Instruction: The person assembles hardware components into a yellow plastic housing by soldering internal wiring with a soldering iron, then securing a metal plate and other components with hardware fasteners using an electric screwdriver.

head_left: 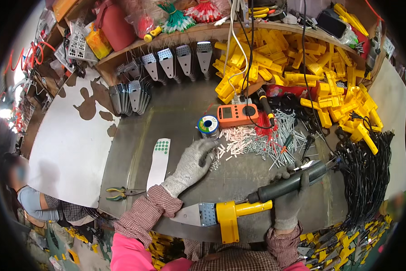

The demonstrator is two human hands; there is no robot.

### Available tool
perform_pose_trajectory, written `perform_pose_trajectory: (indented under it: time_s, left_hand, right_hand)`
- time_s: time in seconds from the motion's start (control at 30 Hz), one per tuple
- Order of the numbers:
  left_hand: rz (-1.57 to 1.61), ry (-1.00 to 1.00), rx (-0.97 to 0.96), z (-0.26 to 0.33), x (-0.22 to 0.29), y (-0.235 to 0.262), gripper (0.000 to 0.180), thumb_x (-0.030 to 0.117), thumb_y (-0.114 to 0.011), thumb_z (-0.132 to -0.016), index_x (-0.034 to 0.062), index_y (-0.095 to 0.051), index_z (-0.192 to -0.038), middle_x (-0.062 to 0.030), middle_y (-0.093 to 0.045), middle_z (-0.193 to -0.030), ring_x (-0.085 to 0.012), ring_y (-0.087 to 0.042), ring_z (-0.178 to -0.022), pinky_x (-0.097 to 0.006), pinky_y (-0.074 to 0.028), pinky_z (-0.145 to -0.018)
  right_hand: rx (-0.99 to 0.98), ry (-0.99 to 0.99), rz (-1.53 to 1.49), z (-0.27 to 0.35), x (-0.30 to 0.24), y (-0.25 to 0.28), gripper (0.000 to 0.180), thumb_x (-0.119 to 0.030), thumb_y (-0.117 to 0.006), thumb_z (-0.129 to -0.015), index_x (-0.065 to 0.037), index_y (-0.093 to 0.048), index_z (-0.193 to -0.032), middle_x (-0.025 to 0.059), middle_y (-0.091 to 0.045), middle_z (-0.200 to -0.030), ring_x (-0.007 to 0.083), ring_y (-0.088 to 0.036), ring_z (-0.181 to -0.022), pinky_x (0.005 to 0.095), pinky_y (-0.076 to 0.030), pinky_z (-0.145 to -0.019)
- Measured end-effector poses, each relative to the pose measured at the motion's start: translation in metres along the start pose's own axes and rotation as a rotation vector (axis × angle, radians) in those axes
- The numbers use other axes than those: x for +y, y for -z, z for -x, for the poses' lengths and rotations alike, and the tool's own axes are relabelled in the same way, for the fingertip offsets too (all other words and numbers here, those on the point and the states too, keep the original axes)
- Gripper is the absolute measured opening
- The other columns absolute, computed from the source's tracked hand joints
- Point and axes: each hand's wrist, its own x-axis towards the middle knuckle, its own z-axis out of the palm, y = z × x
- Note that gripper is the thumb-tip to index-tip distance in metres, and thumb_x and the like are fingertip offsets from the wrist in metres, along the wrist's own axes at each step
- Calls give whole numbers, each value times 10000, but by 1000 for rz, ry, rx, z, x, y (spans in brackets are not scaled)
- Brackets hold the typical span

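My left hand (195, 159), in a grey glove, reaches over a small pile of shiny metal nuts or washers (215, 164); its fingers are bent, with a gap to the thumb and nothing visible between. In my right hand (289, 201), also gloved, is a black electric screwdriver (282, 186), its tip pointing left and down at a yellow-handled tool (228, 217). That tool, with a perforated metal plate and pointed grey end, lies across the near table edge. Whether the tip touches it I cannot tell. Pale pink sleeves (234, 139) and long screws (282, 131) lie beyond the left hand.
An orange multimeter (237, 116) and solder spool (208, 126) stand mid-table. Yellow plastic housings (275, 58) heap up behind; black cables (368, 176) lie right. Metal heads (167, 63) line the back shelf. Pliers (121, 193) and a white card (158, 165) lie left. Another person (40, 203) is at far left.
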Motion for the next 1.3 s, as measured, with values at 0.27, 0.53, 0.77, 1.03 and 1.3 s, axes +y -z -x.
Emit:
perform_pose_trajectory:
  time_s: [0.27,0.53,0.77,1.03,1.3]
  left_hand:
    - [-576,-69,-227,-23,18,-16,235,114,-661,-806,53,-669,-1032,-131,-592,-1112,-301,-553,-1083,-423,-491,-914]
    - [-598,-64,-367,-62,14,-9,187,82,-640,-796,-2,-660,-962,-188,-629,-981,-327,-654,-956,-419,-565,-795]
    - [-594,-52,-330,-44,7,-18,196,59,-610,-823,-4,-656,-1003,-181,-612,-1084,-322,-663,-961,-420,-572,-785]
    - [-453,123,-403,-56,19,5,309,70,-682,-780,43,-626,-1083,-170,-647,-1003,-349,-668,-916,-436,-569,-779]
    - [-601,-64,-407,-52,10,-25,191,76,-643,-789,-33,-656,-945,-196,-659,-934,-333,-686,-857,-439,-570,-716]
  right_hand:
    - [-24,2,-1,4,-4,6,421,-350,-611,-963,-116,-494,-1293,23,-588,-1062,143,-600,-890,362,-515,-853]
    - [-238,40,-344,3,-17,16,433,-359,-648,-945,-58,-538,-1236,91,-570,-1026,140,-555,-783,300,-484,-780]
    - [-137,52,-296,11,-18,15,450,-379,-675,-919,-69,-543,-1217,65,-534,-984,127,-525,-762,302,-462,-762]
    - [-173,43,-295,14,-23,16,443,-306,-683,-918,-52,-511,-1238,72,-533,-994,133,-523,-768,314,-466,-811]
    - [-167,32,-295,13,-21,12,443,-302,-682,-918,-45,-512,-1237,77,-528,-990,136,-510,-747,307,-461,-778]
